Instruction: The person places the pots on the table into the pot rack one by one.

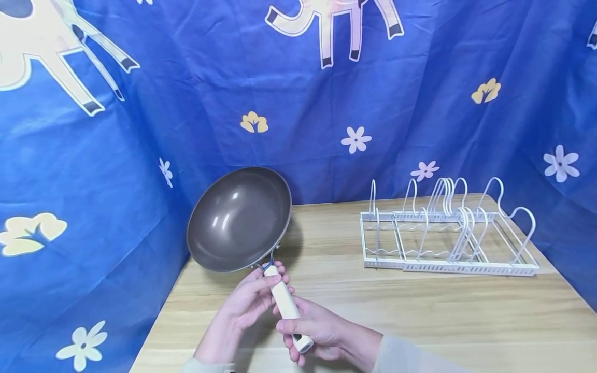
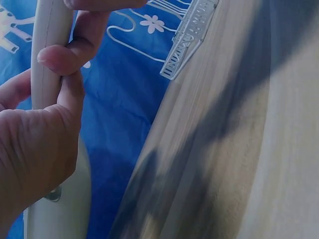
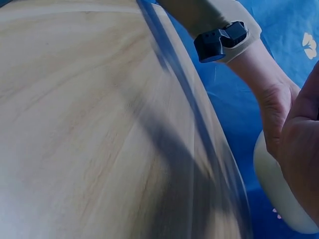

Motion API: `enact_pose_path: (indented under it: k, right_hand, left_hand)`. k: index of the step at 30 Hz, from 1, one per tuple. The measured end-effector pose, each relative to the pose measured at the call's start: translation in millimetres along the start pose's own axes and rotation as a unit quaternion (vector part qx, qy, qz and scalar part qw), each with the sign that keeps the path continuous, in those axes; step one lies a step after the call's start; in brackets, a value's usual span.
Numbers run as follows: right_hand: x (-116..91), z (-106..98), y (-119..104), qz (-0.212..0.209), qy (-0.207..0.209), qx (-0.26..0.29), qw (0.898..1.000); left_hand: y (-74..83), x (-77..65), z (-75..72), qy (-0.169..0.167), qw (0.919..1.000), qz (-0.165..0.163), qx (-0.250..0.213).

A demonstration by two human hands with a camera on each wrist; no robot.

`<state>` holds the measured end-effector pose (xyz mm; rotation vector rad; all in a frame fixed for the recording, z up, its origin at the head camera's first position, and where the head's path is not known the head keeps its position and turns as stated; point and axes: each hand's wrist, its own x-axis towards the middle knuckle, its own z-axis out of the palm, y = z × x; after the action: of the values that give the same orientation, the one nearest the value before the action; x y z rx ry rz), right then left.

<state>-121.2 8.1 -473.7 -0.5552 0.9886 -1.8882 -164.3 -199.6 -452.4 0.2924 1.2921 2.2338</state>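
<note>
A frying pan point(image 1: 242, 217) with a dark inside and a white handle point(image 1: 285, 300) is held up, tilted, above the left part of the table. My left hand point(image 1: 252, 298) grips the handle near the pan's body, thumb on top. Lower down, my right hand point(image 1: 317, 329) holds the handle's end, its thumb across it. Fingers around the white handle point(image 2: 50, 59) also show in the left wrist view, above the pale outside of the pan point(image 2: 60, 214). In the right wrist view the right hand point(image 3: 304, 149) is partly cut off by the frame edge.
A white wire rack point(image 1: 448, 238) with several upright loops stands on the right of the wooden table point(image 1: 396, 316). A blue patterned cloth point(image 1: 298, 119) hangs behind and at both sides. A black wrist device point(image 3: 219, 42) sits on the left sleeve.
</note>
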Motion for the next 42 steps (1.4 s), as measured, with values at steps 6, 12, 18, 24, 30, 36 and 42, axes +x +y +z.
enact_pose_path:
  k: [6, 12, 18, 24, 30, 36, 42]
  right_hand:
    - [-8.0, 0.6, -5.9, -0.001, 0.018, -0.036, 0.999]
    - [-19.6, -0.2, -10.8, 0.008, 0.041, -0.061, 0.997]
    - [-26.8, 0.1, -14.0, 0.001, 0.061, -0.075, 0.995]
    - [-33.5, 2.6, -15.1, -0.009, 0.08, -0.094, 0.992]
    - [-41.8, 4.4, -13.4, -0.024, 0.108, -0.114, 0.987]
    - [-48.7, 6.8, -12.2, -0.035, 0.135, -0.134, 0.981]
    - [-56.5, 9.8, -11.3, -0.048, 0.161, -0.164, 0.972]
  left_hand:
    - [4.0, 7.3, 7.6, -0.03, 0.9995, 0.007, 0.009]
    - [4.6, 15.6, 16.2, -0.06, 0.998, 0.015, 0.015]
    - [5.3, 22.7, 25.1, -0.064, 0.9975, 0.011, 0.026]
    - [4.9, 28.2, 32.5, -0.072, 0.997, 0.009, 0.025]
    - [2.1, 33.1, 41.3, -0.07, 0.9973, 0.001, 0.022]
    - [-0.9, 37.9, 48.0, -0.072, 0.9973, -0.003, 0.013]
    - [-2.8, 42.7, 55.3, -0.085, 0.9962, -0.016, 0.013]
